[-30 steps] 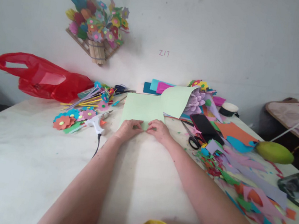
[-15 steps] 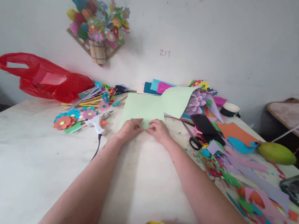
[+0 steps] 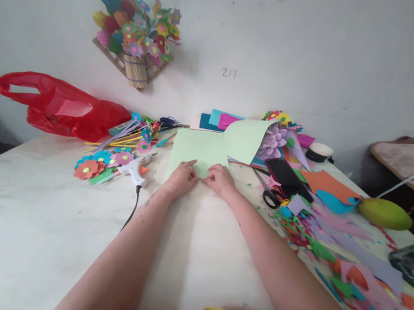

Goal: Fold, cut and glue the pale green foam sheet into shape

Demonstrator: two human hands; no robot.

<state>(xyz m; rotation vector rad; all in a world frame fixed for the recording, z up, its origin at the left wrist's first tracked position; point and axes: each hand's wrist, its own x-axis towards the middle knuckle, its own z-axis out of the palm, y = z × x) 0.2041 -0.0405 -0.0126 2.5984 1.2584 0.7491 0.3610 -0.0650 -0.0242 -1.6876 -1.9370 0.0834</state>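
Note:
A pale green sheet (image 3: 200,146), paper or thin craft foam, lies on the white table, its right part curving up over other things. My left hand (image 3: 182,176) and my right hand (image 3: 221,180) meet closely at its near edge. Both have bent fingers and thumbs pressed together on that edge, pinching it. The fingertips partly hide the edge, so any fold there is too small to make out. Left of the sheet lies a white glue gun (image 3: 135,169) with a dark cord. On the right are black-handled scissors (image 3: 271,198).
Foam flowers (image 3: 89,169), yellow and purple sticks (image 3: 122,140) and a red plastic bag (image 3: 60,106) lie left. To the right are a phone (image 3: 289,179), a purple flower (image 3: 273,140), colourful scraps (image 3: 353,275) and a green-yellow fruit (image 3: 385,213). A flower decoration (image 3: 139,38) hangs on the wall.
Both hands stay at the sheet's near edge, with only slight finger shifts. The view has moved very slightly; nothing else visibly differs.

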